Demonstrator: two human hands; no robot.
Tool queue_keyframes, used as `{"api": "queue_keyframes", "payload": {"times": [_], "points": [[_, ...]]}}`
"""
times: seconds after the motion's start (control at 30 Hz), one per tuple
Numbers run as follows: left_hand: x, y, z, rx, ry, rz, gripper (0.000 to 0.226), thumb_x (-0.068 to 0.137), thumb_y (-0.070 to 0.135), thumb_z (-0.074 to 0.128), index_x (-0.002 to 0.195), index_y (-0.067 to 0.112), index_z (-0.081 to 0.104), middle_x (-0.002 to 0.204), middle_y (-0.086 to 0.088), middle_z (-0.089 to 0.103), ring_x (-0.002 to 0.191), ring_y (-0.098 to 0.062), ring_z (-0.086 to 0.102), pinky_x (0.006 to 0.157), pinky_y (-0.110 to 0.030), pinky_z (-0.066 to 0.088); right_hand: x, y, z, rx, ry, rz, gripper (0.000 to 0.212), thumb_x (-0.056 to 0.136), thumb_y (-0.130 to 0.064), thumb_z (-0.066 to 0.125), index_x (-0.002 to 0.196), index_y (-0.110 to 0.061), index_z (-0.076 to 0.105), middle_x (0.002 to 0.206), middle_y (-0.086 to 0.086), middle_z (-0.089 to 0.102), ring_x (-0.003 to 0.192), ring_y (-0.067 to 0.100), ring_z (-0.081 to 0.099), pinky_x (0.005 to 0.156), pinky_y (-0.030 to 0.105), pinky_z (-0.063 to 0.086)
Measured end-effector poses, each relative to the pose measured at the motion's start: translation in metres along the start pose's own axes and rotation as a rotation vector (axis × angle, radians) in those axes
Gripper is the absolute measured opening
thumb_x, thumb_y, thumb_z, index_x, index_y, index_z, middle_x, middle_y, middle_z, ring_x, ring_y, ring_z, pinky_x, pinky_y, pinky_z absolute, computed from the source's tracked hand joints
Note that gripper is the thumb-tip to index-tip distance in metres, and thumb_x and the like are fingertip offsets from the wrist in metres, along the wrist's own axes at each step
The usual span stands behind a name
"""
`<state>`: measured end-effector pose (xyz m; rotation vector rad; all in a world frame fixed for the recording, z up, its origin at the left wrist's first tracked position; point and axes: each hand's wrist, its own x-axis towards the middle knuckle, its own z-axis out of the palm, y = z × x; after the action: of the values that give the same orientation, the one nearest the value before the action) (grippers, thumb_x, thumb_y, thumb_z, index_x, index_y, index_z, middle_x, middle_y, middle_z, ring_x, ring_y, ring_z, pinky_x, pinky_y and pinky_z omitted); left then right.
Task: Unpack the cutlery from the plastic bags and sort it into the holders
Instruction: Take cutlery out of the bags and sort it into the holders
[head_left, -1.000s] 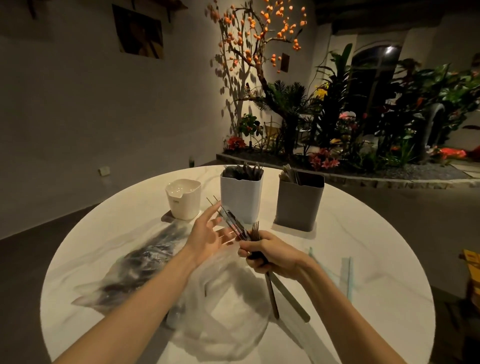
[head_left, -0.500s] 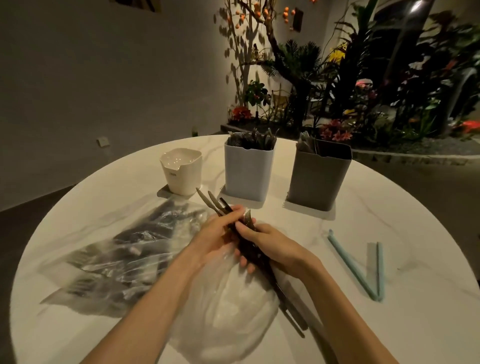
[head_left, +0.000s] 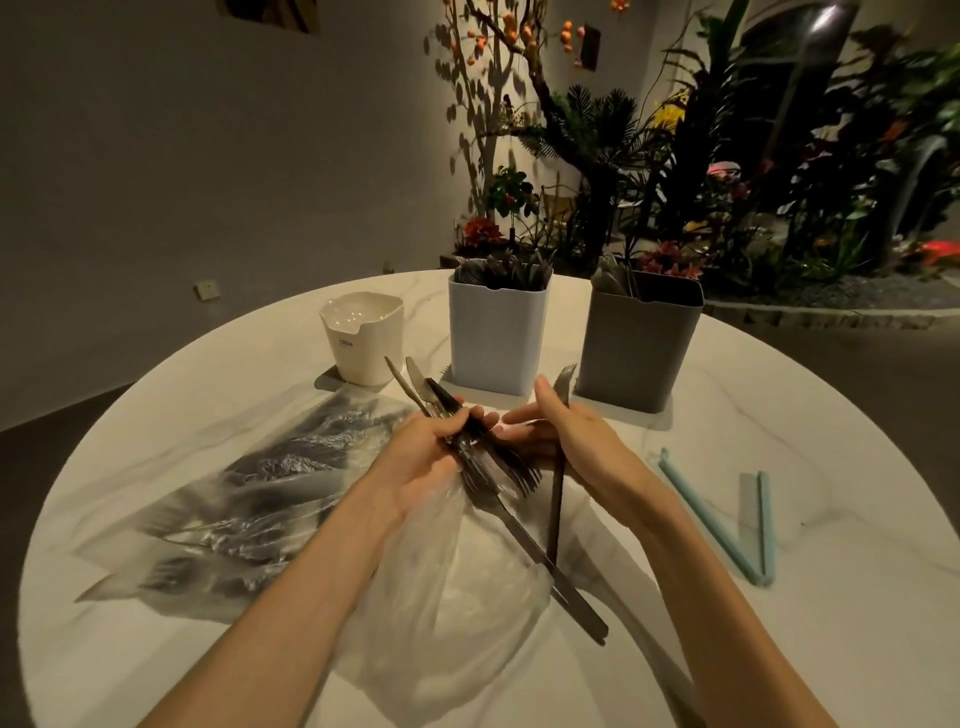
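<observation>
Sorting is under way: mixed cutlery (head_left: 470, 441) is clenched in the left hand (head_left: 426, 452) above the table (head_left: 779, 623), one fork (head_left: 560, 441) pinched by the right hand (head_left: 566, 441); placement in a holder (head_left: 496, 338) is judged next.

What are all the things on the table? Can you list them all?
Table: 1, white marble, round, under everything.
Cup: 1, white, far left, looks empty.
Blue holder: 1, pale blue, far middle, holds cutlery.
Grey holder: 1, grey, far right, holds cutlery.
Full bag: 1, clear plastic, left, dark cutlery inside.
Empty bag: 1, clear plastic, near middle, under the hands.
Clips: 2, light blue, right, in a V.
Bundle: count unclear, dark metal, in left hand.
Fork: 1, dark, in right hand.
Plants: many, green and red, behind.
Left hand: 1.
Right hand: 1.
</observation>
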<state>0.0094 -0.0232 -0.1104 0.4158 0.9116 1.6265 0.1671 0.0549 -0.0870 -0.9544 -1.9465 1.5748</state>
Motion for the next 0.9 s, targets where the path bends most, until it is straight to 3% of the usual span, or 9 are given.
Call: {"api": "queue_keyframes", "payload": {"times": [0.1, 0.17, 0.3, 0.43, 0.5, 0.6, 0.73, 0.8, 0.9], "points": [[-0.004, 0.002, 0.003, 0.052, -0.025, 0.036, 0.016, 0.101, -0.001, 0.047, 0.104, -0.005, 0.063, 0.096, -0.018, 0.069, 0.097, -0.028, 0.070, 0.094, -0.042, 0.056, -0.001, -0.006, -0.004, 0.105, 0.171, -0.030, 0.055, 0.106, -0.051, 0.031, 0.102, -0.012, 0.070, 0.080, 0.005, 0.077, 0.077, 0.014, 0.076, 0.074, 0.023, 0.061], [-0.009, 0.000, 0.011, 0.029, -0.065, 0.043, 0.021, 0.101, 0.000, 0.047, 0.109, -0.007, 0.066, 0.100, -0.019, 0.072, 0.098, -0.028, 0.071, 0.093, -0.041, 0.058, -0.001, -0.006, -0.004, 0.145, 0.269, -0.034, 0.056, 0.106, -0.050, 0.031, 0.098, -0.009, 0.069, 0.075, 0.007, 0.073, 0.064, 0.014, 0.071, 0.059, 0.016, 0.054], [-0.011, -0.005, 0.022, -0.155, -0.115, 0.019, 0.022, 0.100, 0.000, 0.046, 0.112, -0.008, 0.063, 0.104, -0.021, 0.068, 0.098, -0.028, 0.069, 0.087, -0.041, 0.061, -0.002, -0.007, -0.005, 0.146, 0.353, -0.032, 0.050, 0.106, -0.045, 0.039, 0.093, -0.008, 0.068, 0.060, 0.001, 0.046, 0.054, 0.008, 0.043, 0.052, 0.018, 0.037], [-0.003, 0.003, 0.015, -0.385, -0.044, 0.029, 0.018, 0.093, -0.002, 0.050, 0.109, -0.003, 0.059, 0.094, -0.020, 0.069, 0.093, -0.029, 0.067, 0.080, -0.045, 0.062, -0.007, -0.010, -0.015, 0.216, 0.089, -0.017, 0.035, 0.100, -0.041, 0.058, 0.076, -0.019, 0.070, 0.057, 0.000, 0.029, 0.048, 0.010, 0.025, 0.045, 0.021, 0.022], [-0.002, 0.009, 0.009, -0.396, -0.004, 0.057, 0.016, 0.100, 0.001, 0.047, 0.102, -0.003, 0.062, 0.090, -0.018, 0.070, 0.090, -0.028, 0.068, 0.086, -0.044, 0.060, -0.008, -0.011, -0.016, 0.148, -0.021, 0.022, 0.035, 0.095, -0.043, 0.064, 0.067, -0.022, 0.067, 0.058, 0.001, 0.030, 0.048, 0.010, 0.025, 0.045, 0.021, 0.021], [0.002, 0.013, 0.000, -0.450, 0.030, 0.091, 0.014, 0.102, 0.001, 0.044, 0.099, 0.001, 0.058, 0.096, -0.017, 0.063, 0.096, -0.026, 0.063, 0.100, -0.048, 0.051, -0.013, -0.015, -0.012, 0.046, -0.077, 0.041, 0.044, 0.085, -0.053, 0.070, 0.077, -0.012, 0.057, 0.059, 0.003, 0.036, 0.047, 0.010, 0.027, 0.045, 0.019, 0.024], [0.004, 0.012, -0.003, -0.493, 0.029, 0.120, 0.014, 0.101, -0.001, 0.044, 0.111, 0.003, 0.052, 0.116, -0.019, 0.057, 0.105, -0.028, 0.063, 0.101, -0.050, 0.052, -0.023, -0.022, -0.005, -0.232, -0.211, 0.117, 0.064, 0.068, -0.064, 0.075, 0.102, -0.011, 0.066, 0.081, 0.010, 0.055, 0.062, 0.010, 0.046, 0.055, 0.018, 0.039], [0.003, 0.012, -0.002, -0.475, 0.046, 0.138, 0.013, 0.102, -0.001, 0.044, 0.109, 0.002, 0.055, 0.111, -0.017, 0.062, 0.110, -0.028, 0.063, 0.114, -0.047, 0.042, -0.027, -0.022, -0.003, -0.442, -0.266, 0.144, 0.044, 0.077, -0.052, 0.079, 0.099, -0.017, 0.062, 0.090, 0.002, 0.062, 0.080, 0.013, 0.055, 0.068, 0.022, 0.046], [0.001, 0.014, -0.003, -0.475, 0.068, 0.170, 0.019, 0.103, 0.000, 0.043, 0.100, -0.004, 0.061, 0.106, -0.019, 0.067, 0.101, -0.026, 0.068, 0.114, -0.046, 0.041, -0.033, -0.024, -0.012, -0.333, -0.308, 0.093, 0.025, 0.087, -0.038, 0.075, 0.082, -0.016, 0.065, 0.077, 0.002, 0.061, 0.070, 0.010, 0.050, 0.064, 0.021, 0.042]]}}
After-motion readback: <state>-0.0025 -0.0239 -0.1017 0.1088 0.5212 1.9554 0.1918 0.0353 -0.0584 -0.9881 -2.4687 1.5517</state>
